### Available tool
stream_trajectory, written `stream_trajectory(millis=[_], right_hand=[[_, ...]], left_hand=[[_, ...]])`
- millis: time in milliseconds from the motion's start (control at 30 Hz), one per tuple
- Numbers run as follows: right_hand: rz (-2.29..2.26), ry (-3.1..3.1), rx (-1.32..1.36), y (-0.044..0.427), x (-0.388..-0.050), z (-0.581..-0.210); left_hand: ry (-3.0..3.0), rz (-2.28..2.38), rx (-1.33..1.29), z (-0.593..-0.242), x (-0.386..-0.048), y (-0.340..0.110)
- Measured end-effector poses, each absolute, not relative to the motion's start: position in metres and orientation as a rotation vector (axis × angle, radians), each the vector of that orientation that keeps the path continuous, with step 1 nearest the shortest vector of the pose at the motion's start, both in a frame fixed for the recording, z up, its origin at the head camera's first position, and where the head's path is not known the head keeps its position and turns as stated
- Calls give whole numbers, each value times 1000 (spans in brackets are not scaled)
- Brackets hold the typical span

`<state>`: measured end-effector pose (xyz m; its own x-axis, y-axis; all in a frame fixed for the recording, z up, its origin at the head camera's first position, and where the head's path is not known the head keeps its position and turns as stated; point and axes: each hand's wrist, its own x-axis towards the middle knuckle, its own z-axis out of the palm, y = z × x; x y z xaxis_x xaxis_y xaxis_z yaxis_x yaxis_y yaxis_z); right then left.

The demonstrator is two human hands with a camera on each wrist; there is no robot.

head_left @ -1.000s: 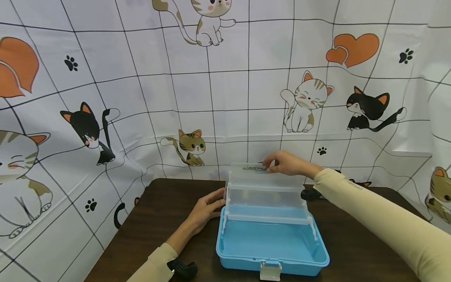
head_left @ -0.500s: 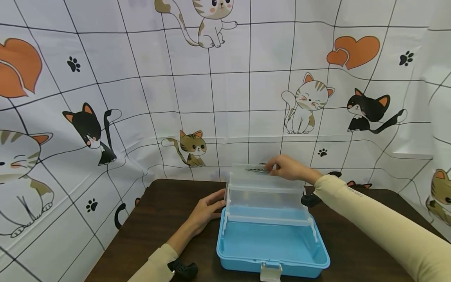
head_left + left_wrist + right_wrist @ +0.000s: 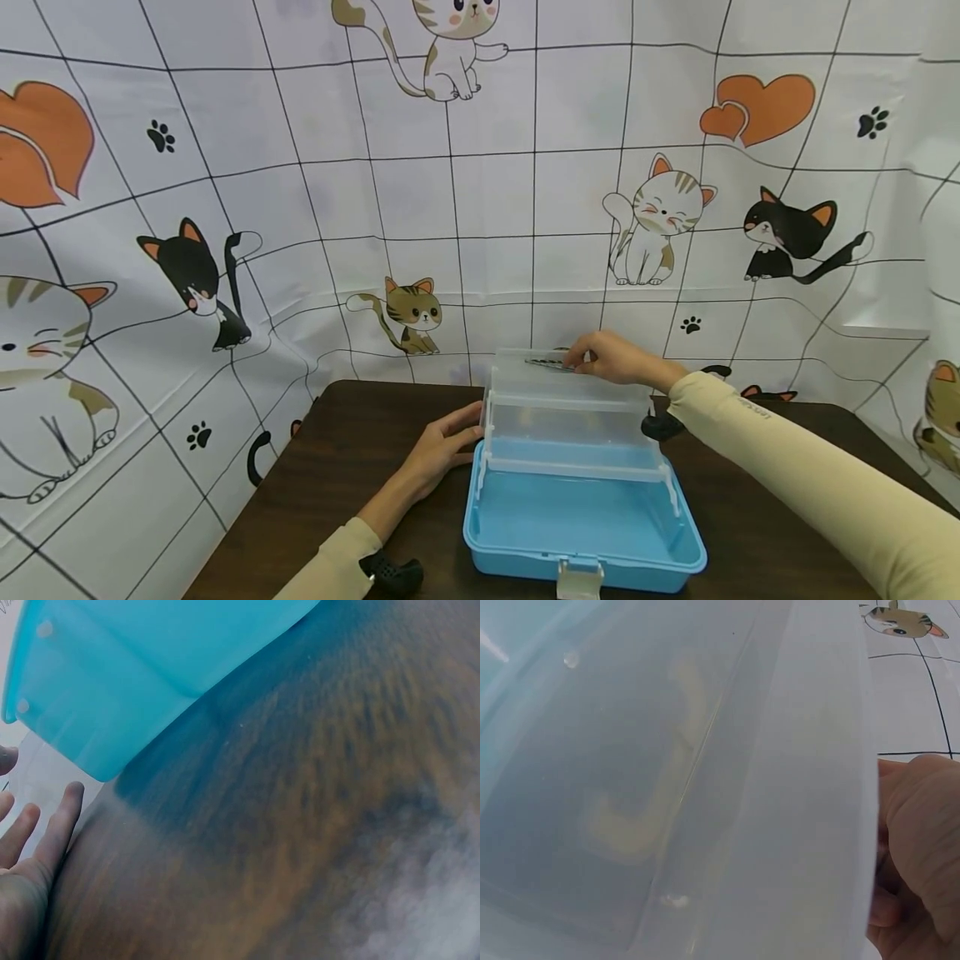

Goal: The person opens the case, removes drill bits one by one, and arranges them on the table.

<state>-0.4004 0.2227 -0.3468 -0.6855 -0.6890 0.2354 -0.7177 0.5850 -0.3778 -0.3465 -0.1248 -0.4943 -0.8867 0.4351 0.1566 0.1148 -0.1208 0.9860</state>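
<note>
A light blue storage box (image 3: 585, 521) stands open on the table, its translucent trays (image 3: 573, 421) raised in tiers at the back. My right hand (image 3: 615, 358) is over the topmost tray. Its fingertips pinch a slim silvery thing with a dark pattern (image 3: 546, 363), too small to name. In the right wrist view the tray wall (image 3: 810, 787) hides much of that hand (image 3: 926, 847) and what it holds. My left hand (image 3: 442, 450) rests by the box's left side, its fingers extended at the trays' edge. The left wrist view shows its fingers (image 3: 67, 810) spread beside the box.
The dark wooden table (image 3: 330, 467) carries the box near its middle. A white latch (image 3: 579, 579) hangs down at the box's front. Behind the table rises a white sheet (image 3: 495, 267) printed with grid lines and cartoon cats.
My right hand has shifted slightly right and down over the top tray with the silvery thing. The left hand keeps its place by the box.
</note>
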Motion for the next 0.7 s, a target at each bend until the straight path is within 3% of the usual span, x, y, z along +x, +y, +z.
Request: stream_trajectory(millis=[367, 700], right_hand=[[817, -2765, 1000, 225, -398, -349], [1210, -2822, 751, 232, -392, -346]], left_hand=[[1923, 2107, 606, -494, -345, -124], [1918, 2119, 607, -492, -346, -124]])
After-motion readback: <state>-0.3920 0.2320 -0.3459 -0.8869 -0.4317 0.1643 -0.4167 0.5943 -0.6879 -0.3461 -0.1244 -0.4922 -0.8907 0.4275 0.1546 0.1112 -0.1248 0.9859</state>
